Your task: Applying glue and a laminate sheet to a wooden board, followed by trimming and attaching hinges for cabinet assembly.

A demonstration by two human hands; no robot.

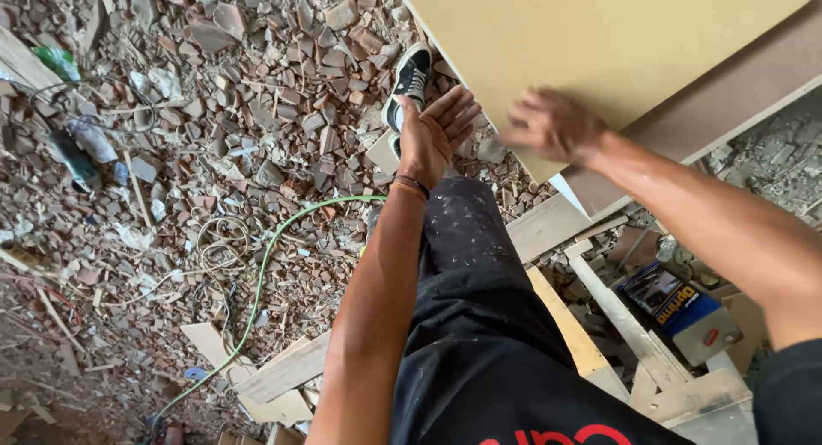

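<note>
1. The floor is covered with broken brick rubble, rough and reddish, with little clear footing; a thin green cable snakes across it.
2. A large yellow board, smooth and flat, lies tilted at upper right, its lower edge straight and pale.
3. Pale wooden planks lie crossed below the board, beside a blue-and-black box; its contents cannot be seen.
4. The right hand, blurred, rests against the board's lower edge; how its grip is set cannot be told.
5. The left hand is spread open, holding nothing, just beside the board's edge, above a black shoe.
</note>
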